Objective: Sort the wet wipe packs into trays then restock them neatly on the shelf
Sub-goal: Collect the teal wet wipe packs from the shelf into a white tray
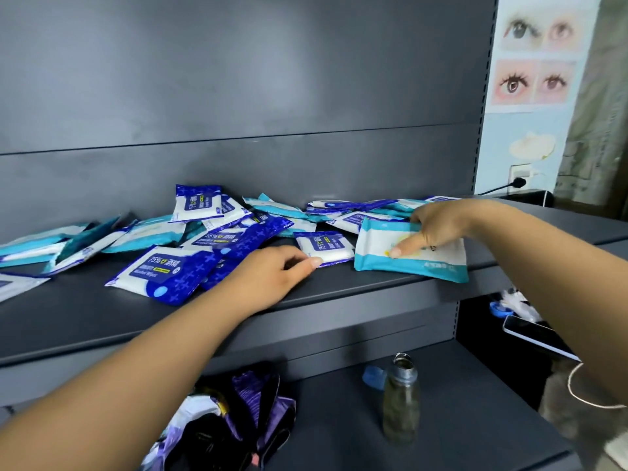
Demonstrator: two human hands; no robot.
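Several wet wipe packs, dark blue ones and light teal ones, lie scattered across the grey shelf (339, 287). My left hand (272, 271) reaches onto the shelf and pinches the near edge of a small dark blue pack (326, 244). My right hand (433, 227) grips a large teal and white pack (377, 254), thumb on its top face, fingers over its far edge. A bigger dark blue pack (163, 270) lies to the left of my left hand. No tray is in view.
On the lower shelf stand a bottle (401, 402) with a blue cap (373, 377) beside it and a crumpled purple bag (238, 416). A phone (537, 338) lies at the right. The shelf's back panel (238, 96) rises behind the packs.
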